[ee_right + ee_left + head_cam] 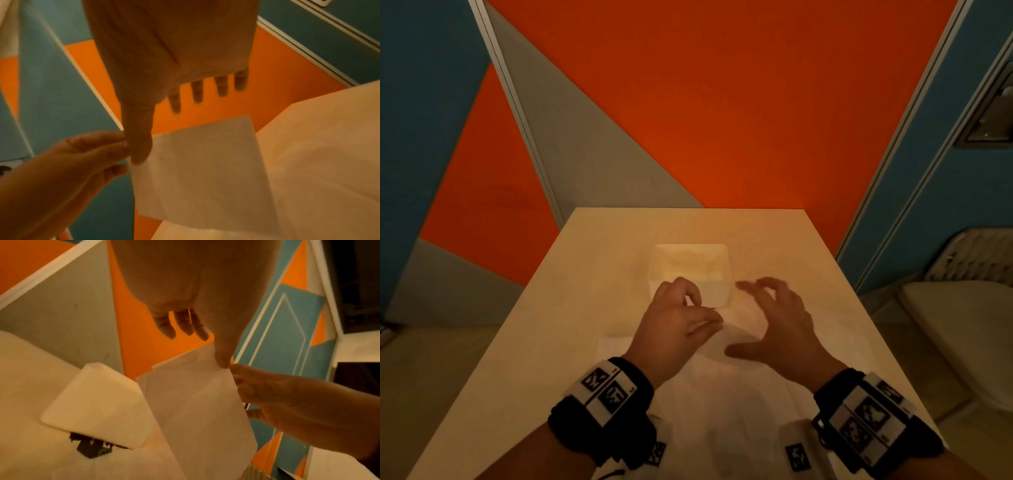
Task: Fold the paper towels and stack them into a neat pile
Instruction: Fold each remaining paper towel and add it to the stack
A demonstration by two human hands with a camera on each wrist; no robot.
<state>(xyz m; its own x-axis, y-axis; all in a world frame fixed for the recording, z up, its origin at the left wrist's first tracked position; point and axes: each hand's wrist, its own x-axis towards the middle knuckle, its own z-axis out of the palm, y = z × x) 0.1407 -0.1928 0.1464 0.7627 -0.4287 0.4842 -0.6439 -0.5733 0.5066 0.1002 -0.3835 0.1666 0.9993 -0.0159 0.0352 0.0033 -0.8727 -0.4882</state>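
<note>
A thin white paper towel (722, 394) lies on the table under both hands, with its far part lifted. In the wrist views this sheet (195, 410) (205, 162) stands up from the table. My left hand (705, 311) (213, 344) pinches its upper corner with the thumb; the index finger is hidden behind the sheet. My right hand (756, 318) (148, 126) has straight, spread fingers, and only its thumb touches that same corner next to the left fingertips (121, 141). A white box (715, 291) (98, 402) with more white paper inside sits just beyond the hands.
The pale table (585, 291) is narrow, with its edges close on the left, right and far sides. An orange, grey and blue wall rises behind it. A pale seat (962, 325) stands to the right of the table. A small dark object (92, 449) shows at the box's near edge.
</note>
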